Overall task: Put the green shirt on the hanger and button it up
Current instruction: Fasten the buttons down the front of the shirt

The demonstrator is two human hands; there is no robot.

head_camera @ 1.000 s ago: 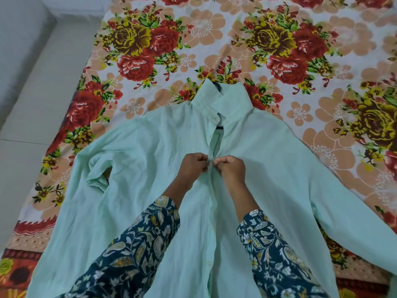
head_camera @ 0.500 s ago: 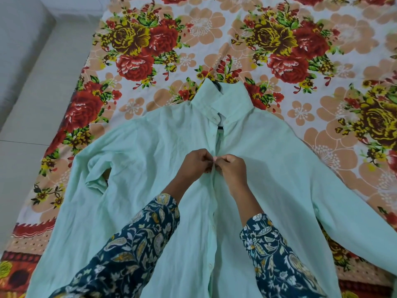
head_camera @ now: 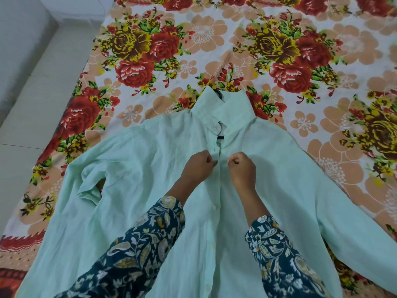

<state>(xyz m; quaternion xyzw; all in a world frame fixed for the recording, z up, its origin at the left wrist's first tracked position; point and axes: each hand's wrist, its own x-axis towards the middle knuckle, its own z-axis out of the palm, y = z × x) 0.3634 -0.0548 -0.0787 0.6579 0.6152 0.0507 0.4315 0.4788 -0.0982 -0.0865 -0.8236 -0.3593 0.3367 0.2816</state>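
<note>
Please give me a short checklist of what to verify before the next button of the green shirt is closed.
1. The hanger sits inside the shirt: ok, it shows at the collar.
2. The collar is closed: not ok, there is a gap.
3. The left hand pinches the front edge: ok.
4. The right hand grips cloth: cannot tell, its fingers are curled.
5. The sleeve on the left side lies smooth: not ok, it is bunched.

Left sleeve [head_camera: 133, 254] and right sleeve [head_camera: 279, 254], same fabric: dark navy-teal ground with a dense print of leaves, flowers and paisley shapes in white, cream and mustard yellow. Loose cut. Cuffs end on the forearm; left hand [head_camera: 198, 167] and right hand [head_camera: 243, 169] uncovered. Cream-and-yellow motif at the left cuff edge.
</note>
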